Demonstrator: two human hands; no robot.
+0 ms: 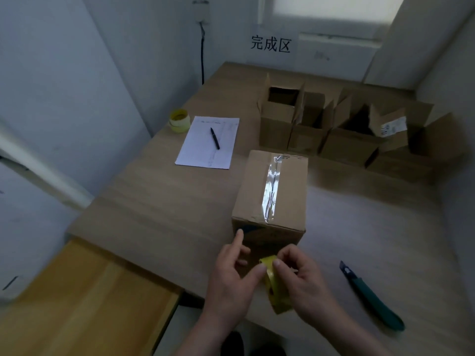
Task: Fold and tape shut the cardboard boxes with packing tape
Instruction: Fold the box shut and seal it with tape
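Just before the taped box (272, 191), both hands grip the tape roll (273, 283).

Sealed cardboard box (272, 196): brown, upright at table centre, flaps closed, one clear tape strip along the top seam. Open cardboard boxes (334, 124): brown, flaps raised, rowed behind it. Yellow packing tape roll (276, 286): on edge, just before the sealed box.

Pale grey walls (64, 86), wooden table (159, 201), dim window (331, 14), wall sign (271, 44), black cable (202, 55), yellowish wooden surface (84, 299) below left
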